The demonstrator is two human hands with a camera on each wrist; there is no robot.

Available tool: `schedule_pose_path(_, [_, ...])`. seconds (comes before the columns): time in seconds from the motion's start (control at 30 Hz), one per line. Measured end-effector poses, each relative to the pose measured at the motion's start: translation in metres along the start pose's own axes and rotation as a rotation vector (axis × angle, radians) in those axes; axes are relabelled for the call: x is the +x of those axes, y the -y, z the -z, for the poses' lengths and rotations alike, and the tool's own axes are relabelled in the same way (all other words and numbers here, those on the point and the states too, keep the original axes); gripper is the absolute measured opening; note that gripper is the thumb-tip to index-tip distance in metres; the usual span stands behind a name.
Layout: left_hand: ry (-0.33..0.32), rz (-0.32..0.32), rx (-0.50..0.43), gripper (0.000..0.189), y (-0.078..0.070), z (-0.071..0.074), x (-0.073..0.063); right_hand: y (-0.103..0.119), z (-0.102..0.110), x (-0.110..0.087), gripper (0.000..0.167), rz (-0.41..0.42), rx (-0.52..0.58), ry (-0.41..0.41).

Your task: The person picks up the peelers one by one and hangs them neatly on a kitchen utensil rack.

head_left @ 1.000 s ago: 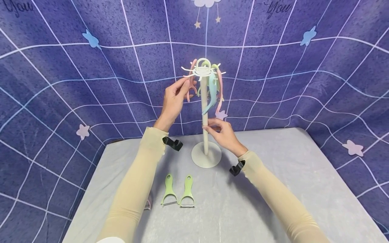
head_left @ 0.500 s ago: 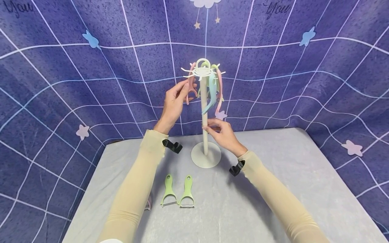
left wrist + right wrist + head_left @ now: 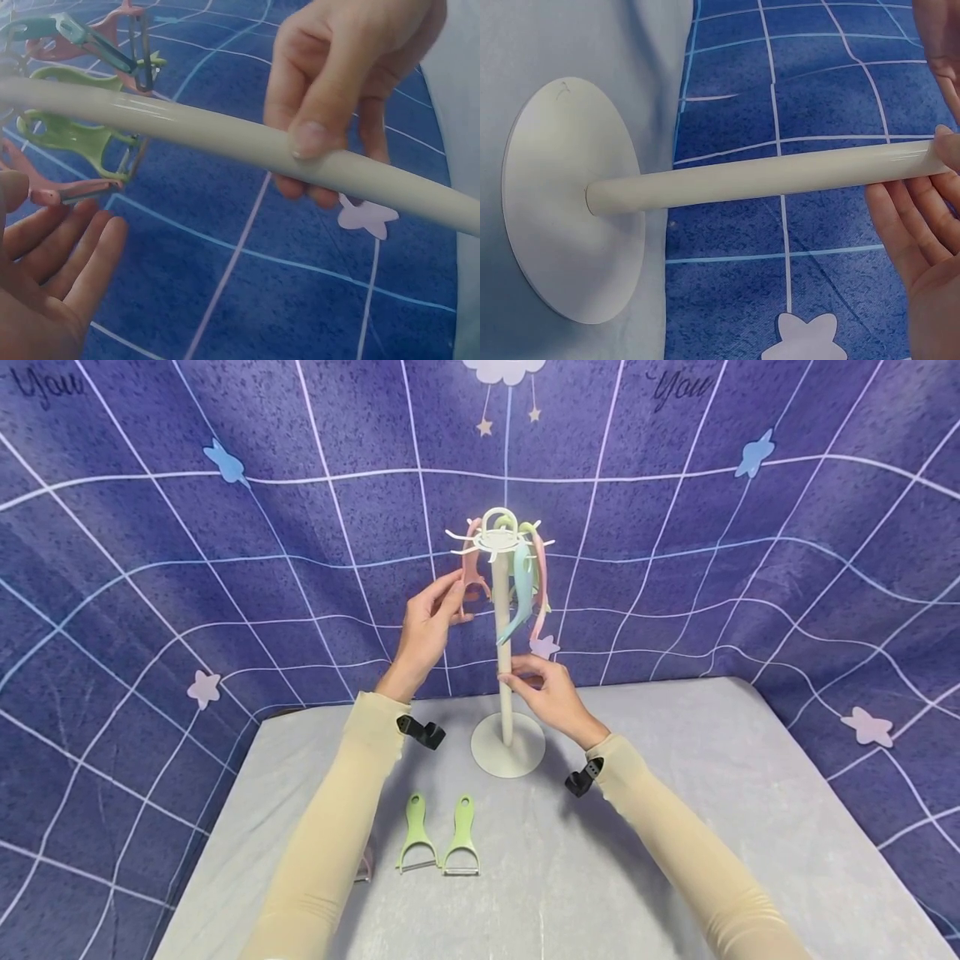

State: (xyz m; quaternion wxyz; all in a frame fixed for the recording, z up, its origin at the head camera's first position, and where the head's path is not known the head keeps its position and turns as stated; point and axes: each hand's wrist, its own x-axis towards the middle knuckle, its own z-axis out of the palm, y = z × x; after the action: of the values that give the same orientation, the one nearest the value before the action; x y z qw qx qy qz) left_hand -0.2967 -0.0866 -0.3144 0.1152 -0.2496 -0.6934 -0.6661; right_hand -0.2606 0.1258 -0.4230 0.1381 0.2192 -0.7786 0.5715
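Observation:
A pink peeler hangs from a hook on the left side of the white rack. My left hand is beside this peeler's lower end; in the left wrist view its fingers are extended and not curled round it. On the pole, lower down, my right hand pinches between thumb and fingers. A blue peeler, another pink peeler and green peelers also hang from the rack's top.
Two green peelers lie on the grey-covered table. Another peeler is partly hidden by the left sleeve. A blue patterned curtain rises behind the rack.
The left hand has moved slightly down and its fingers have come off the pink peeler, which now hangs on the hook. The right hand keeps its place on the pole.

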Motion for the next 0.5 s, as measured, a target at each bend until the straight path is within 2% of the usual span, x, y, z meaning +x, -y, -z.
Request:
schedule_pose_path(0.17, [-0.014,0.018,-0.016,0.042,0.008,0.005,-0.015,0.003,-0.001,0.001,0.021,-0.015,-0.009,0.0])
schedule_pose_path(0.4, [-0.023,0.087,0.011,0.041,0.032,0.015,-0.048,0.034,0.002,-0.005,0.019,-0.001,-0.011,0.001])
schedule_pose_path(0.5, [-0.021,0.112,0.028,0.041,0.039,0.018,-0.061,0.038,0.002,-0.007,0.019,0.008,-0.01,0.0])
